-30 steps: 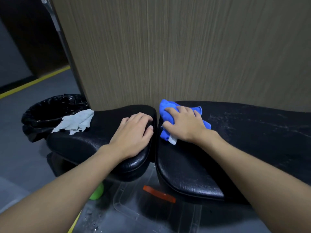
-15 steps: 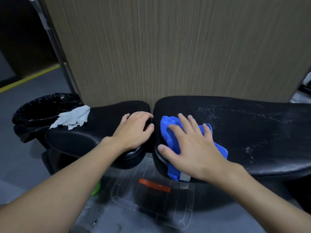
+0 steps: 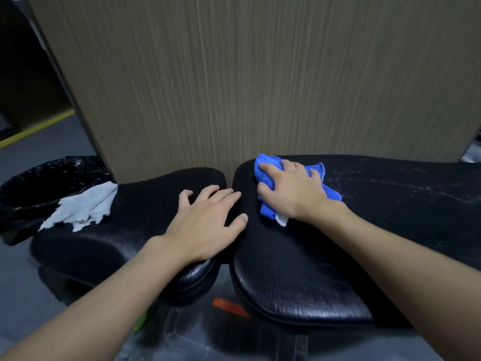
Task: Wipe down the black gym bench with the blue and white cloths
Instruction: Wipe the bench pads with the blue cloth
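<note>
your right hand [image 3: 295, 194] presses flat on the crumpled blue cloth [image 3: 268, 165] atop the black padded gym bench [image 3: 390, 217]; your left hand [image 3: 205, 220] rests open, fingers spread, on the seat pad.

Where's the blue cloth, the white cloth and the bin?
blue cloth [image 3: 266, 170], head view, bunched far end beyond the fingers
white cloth [image 3: 84, 207], head view, middle of the rag
bin [image 3: 39, 183], head view, black liner inside

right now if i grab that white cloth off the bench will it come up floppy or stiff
Probably floppy: the white cloth lies crumpled with ragged edges, draped on the bench end. It looks thin, so likely light and easy to pinch. One corner hangs toward the bin, so a push might slide it off.
</note>
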Demonstrator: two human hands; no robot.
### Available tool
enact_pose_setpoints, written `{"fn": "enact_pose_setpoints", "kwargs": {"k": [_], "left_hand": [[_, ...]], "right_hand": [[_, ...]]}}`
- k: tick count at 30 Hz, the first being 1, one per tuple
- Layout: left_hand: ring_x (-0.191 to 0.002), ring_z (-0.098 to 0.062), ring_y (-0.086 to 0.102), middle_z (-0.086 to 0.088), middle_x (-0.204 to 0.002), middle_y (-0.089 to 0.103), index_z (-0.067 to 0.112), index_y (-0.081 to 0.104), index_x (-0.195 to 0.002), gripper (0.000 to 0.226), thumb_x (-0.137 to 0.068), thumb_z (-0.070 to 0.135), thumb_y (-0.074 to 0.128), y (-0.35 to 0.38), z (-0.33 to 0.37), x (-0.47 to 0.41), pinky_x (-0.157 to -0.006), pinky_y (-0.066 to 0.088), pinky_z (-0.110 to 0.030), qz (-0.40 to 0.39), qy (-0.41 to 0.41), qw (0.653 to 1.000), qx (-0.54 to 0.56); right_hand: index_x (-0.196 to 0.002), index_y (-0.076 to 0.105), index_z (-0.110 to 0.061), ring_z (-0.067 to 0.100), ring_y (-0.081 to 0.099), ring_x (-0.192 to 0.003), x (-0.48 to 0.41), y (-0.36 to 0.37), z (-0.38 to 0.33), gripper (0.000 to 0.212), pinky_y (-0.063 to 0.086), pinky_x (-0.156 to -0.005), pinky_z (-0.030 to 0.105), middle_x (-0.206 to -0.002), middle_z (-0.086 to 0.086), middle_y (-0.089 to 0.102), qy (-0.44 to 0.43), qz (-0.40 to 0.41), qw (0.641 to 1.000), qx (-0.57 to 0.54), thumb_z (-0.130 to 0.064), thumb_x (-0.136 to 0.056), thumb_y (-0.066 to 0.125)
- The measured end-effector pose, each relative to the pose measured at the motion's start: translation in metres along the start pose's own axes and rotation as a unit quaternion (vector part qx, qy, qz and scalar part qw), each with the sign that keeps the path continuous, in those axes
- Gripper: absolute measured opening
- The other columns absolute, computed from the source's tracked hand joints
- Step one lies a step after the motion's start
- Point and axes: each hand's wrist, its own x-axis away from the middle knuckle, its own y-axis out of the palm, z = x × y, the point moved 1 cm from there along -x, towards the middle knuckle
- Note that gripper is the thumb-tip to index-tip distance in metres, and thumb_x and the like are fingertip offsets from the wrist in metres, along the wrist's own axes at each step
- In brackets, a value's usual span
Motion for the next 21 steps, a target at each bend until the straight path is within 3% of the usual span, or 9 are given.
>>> {"fn": "enact_pose_setpoints", "kwargs": {"k": [11,21], "left_hand": [[-0.145,-0.004,0.008,0.020,-0.156,0.025,0.036,0.028,-0.149,0.073,-0.084,0.066,0.013,-0.001,-0.002,0.002,-0.117,0.006,-0.049,0.007,0.003,1.000,0.016],[-0.145,-0.009,0.015,0.015,-0.156,0.030,0.032,0.032,-0.149,0.061,-0.094,0.059,0.028,-0.003,0.001,0.004,-0.117,0.008,-0.050,0.005,0.000,1.000,0.011]], "right_hand": [[-0.129,0.048,-0.033,0.032,0.042,-0.120,-0.074,0.002,0.016,0.044,0.027,-0.100,0.053,-0.124,0.010,0.050,0.047,-0.034,0.998,-0.003,-0.050,-0.089,0.038],[-0.145,0.037,-0.035,0.029,0.031,-0.137,0.026,-0.005,0.007,0.057,0.019,-0.111,0.056,-0.146,0.010,0.042,-0.003,0.000,1.000,0.005,-0.051,-0.090,0.040]]}}
